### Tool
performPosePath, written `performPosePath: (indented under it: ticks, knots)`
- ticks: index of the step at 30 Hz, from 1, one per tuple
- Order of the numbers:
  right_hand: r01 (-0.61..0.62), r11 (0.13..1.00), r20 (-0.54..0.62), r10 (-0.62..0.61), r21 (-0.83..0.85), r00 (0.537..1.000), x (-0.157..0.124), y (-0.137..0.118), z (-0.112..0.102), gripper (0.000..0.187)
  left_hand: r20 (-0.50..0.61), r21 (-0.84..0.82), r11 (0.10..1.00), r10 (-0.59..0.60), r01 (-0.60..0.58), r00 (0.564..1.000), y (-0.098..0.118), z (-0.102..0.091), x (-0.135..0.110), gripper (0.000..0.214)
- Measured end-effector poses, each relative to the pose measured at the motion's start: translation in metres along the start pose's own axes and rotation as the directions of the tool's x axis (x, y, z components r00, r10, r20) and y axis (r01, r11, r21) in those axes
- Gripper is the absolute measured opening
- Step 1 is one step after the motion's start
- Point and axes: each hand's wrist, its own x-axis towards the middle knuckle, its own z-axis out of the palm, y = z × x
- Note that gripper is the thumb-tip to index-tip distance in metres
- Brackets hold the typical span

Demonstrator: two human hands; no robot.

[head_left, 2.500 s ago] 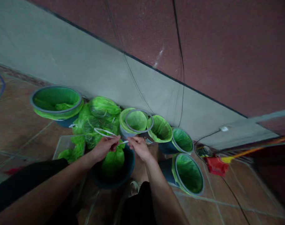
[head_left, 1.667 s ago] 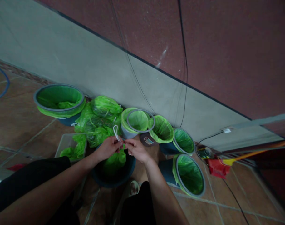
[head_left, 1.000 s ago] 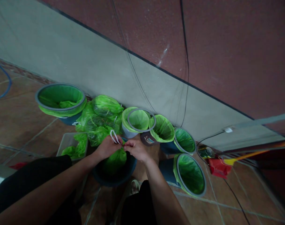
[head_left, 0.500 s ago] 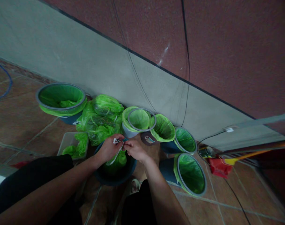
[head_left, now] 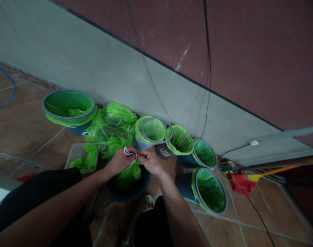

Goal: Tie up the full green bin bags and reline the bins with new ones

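Observation:
My left hand point(head_left: 119, 161) and my right hand point(head_left: 151, 162) meet above a dark blue bin point(head_left: 128, 191) that holds a green plastic bag point(head_left: 129, 174). Both hands are closed in a pinch on the bag's white drawstring point(head_left: 130, 153), which loops between the fingertips just over the bag's gathered neck. The bin stands on the tiled floor right in front of my legs.
Several blue bins lined with green bags stand along the grey wall: a big one point(head_left: 69, 109) at left, others point(head_left: 153, 132) point(head_left: 210, 190) to the right. Tied green bags point(head_left: 112, 128) are piled behind. A clear tub point(head_left: 81, 159), a red dustpan point(head_left: 239, 181) and cables lie nearby.
The white drawstring, first stretched wide between my hands, has been drawn into a small loop at the bag's neck. My hands have come close together over the bin.

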Motion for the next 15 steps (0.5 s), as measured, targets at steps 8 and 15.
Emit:
performPosePath:
  ticks: [8, 15]
  knots:
    - [-0.088, 0.993, 0.062, 0.083, 0.076, 0.995, 0.0005, 0.0020, -0.0018, 0.024, -0.007, 0.015, 0.999, -0.034, 0.034, 0.999, -0.0032, -0.0019, 0.0031, 0.020]
    - [-0.026, 0.814, -0.116, -0.051, -0.581, 0.992, -0.0020, -0.0039, -0.0054, 0.019, -0.052, 0.164, 0.981, -0.095, 0.102, 0.994, -0.0067, -0.0062, 0.0044, 0.018]
